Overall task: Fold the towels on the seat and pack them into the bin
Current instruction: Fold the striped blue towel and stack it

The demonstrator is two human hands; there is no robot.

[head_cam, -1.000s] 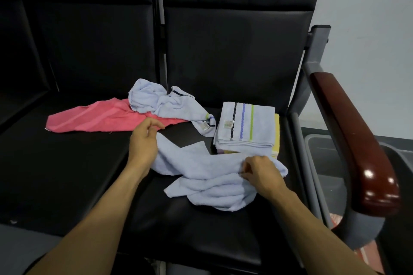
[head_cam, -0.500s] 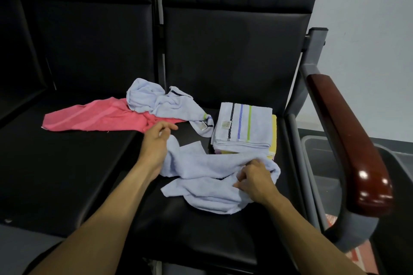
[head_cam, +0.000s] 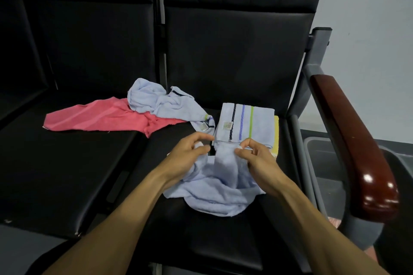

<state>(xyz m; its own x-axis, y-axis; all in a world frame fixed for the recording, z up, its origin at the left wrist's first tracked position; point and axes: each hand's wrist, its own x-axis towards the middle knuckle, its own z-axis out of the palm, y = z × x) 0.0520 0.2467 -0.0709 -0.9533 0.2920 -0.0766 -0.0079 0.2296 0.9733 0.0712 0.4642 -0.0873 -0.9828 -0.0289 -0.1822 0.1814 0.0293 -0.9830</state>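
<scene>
Left hand (head_cam: 186,154) & right hand (head_cam: 257,158) are each pinching the crumpled blue towel (head_cam: 220,187) on the seat (head_cam: 223,241), fingers hiding its top edge. Folded stack (head_cam: 247,125) is sitting at 12 o'clock. Bin (head_cam: 324,163) at 3 o'clock, armrest (head_cam: 357,145) covering much of it.

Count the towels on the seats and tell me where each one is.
5 visible: a light blue towel held in both hands, a folded striped towel stacked on a yellow towel, a crumpled blue towel behind, partly over a pink towel. The stack may hide more.
</scene>
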